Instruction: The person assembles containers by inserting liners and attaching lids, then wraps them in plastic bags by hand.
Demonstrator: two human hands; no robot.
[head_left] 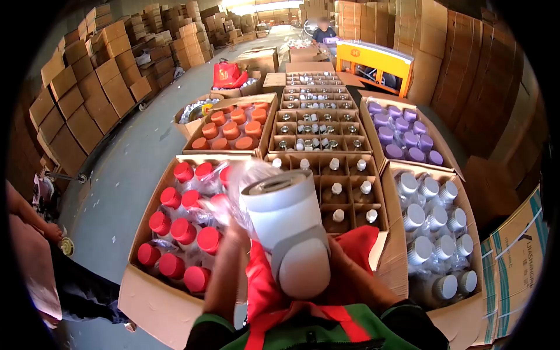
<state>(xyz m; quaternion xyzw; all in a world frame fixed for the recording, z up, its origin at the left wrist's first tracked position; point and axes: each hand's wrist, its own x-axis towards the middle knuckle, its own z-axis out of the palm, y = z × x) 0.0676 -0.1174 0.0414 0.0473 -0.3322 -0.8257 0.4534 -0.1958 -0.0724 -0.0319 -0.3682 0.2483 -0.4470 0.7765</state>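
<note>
A large white and grey cylindrical object [283,216] is tilted in front of my chest, with a dark recess in its top end. My right hand [345,259] is around its lower right side, fingers partly hidden behind it. On the other side, my left hand [234,233] is raised beside the object, smeared by motion and partly covered by crumpled clear plastic [248,175]; its fingers cannot be made out. Under the object lies red cloth [262,280]. A carton [157,297] of red-capped bottles [184,230] stands to the left, and a divided carton [378,248] of white-capped bottles [336,188] is just beyond.
White-capped jars [437,217] fill a carton at right; orange-lidded [231,129] and purple-lidded jars [410,139] stand farther back. A person's arm [35,213] is at the left edge. Another person [322,32] sits far off near an orange frame [373,61]. Stacked cartons [87,116] line the sides.
</note>
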